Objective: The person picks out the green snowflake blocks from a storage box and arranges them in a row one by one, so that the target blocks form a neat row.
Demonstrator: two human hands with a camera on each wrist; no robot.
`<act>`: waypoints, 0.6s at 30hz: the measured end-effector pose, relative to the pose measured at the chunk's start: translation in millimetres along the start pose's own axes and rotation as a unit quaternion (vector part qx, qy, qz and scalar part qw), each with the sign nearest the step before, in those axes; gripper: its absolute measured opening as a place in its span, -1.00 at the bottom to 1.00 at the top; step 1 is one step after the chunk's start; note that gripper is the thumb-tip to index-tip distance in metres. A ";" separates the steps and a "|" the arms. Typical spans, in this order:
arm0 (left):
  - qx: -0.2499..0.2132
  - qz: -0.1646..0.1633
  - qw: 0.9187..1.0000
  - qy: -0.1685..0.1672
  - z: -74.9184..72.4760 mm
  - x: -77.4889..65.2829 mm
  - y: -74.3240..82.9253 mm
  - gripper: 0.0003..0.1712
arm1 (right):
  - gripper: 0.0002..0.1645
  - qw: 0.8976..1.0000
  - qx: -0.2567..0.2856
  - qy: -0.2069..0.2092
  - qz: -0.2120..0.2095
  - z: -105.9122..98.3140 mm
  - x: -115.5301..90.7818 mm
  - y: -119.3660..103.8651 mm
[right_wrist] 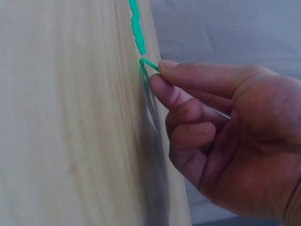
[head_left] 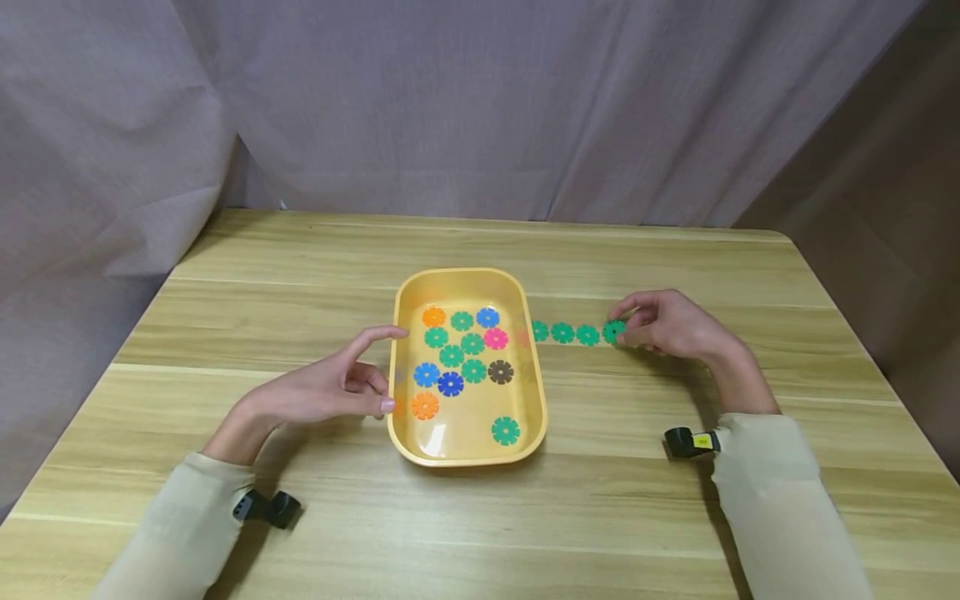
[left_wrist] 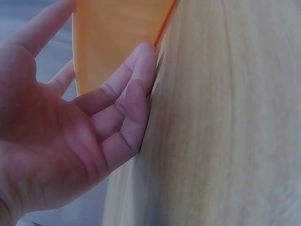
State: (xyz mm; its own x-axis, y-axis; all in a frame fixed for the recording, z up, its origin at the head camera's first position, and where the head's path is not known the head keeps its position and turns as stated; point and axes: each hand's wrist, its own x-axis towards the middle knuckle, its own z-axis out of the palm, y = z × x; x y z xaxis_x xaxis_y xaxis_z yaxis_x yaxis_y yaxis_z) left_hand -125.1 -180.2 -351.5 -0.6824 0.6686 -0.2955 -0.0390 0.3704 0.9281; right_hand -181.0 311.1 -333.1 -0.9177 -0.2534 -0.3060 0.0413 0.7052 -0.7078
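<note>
In the head view, a yellow plastic tray (head_left: 450, 461) with raised sides stands mid-table, holding several notched snowflake discs. My left hand (head_left: 318, 387) rests at the tray's left side, thumb and index finger spread along the rim. The left wrist view shows its other fingers bent beside the tray's outer wall (left_wrist: 117, 37). To the tray's right, a row of three green snowflake discs (head_left: 563, 333) lies on the table. At the right end of that row, my right hand (head_left: 671, 323) pinches another green snowflake disc (right_wrist: 150, 65) by its edge, tilted, with its lower edge at the tabletop.
Inside the tray lie green (head_left: 506, 431), orange (head_left: 424, 406), blue (head_left: 451, 384), pink (head_left: 496, 338) and dark brown (head_left: 500, 372) discs. A wooden table (head_left: 480, 533) carries everything. Behind its far edge hangs a grey curtain (head_left: 420, 108).
</note>
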 end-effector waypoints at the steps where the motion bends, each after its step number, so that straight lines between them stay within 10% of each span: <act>1: 0.000 0.000 1.000 0.000 0.0 0.0 -0.1 0.05 | -0.53 1.000 0.000 -0.001 0.000 0.1 0.1 0.5; 18: -0.003 0.004 1.000 0.000 0.1 0.4 -0.7 0.06 | -0.50 1.000 0.010 -0.011 0.014 1.3 1.0 6.3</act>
State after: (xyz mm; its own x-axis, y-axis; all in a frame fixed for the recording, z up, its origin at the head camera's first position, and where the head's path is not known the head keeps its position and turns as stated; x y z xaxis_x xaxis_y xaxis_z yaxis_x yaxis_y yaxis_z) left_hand -125.3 -180.1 -352.3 -0.6830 0.6710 -0.2886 -0.0387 0.3613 0.9316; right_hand -181.1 314.4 -338.8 -0.9070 -0.2487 -0.3400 0.0746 0.6995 -0.7107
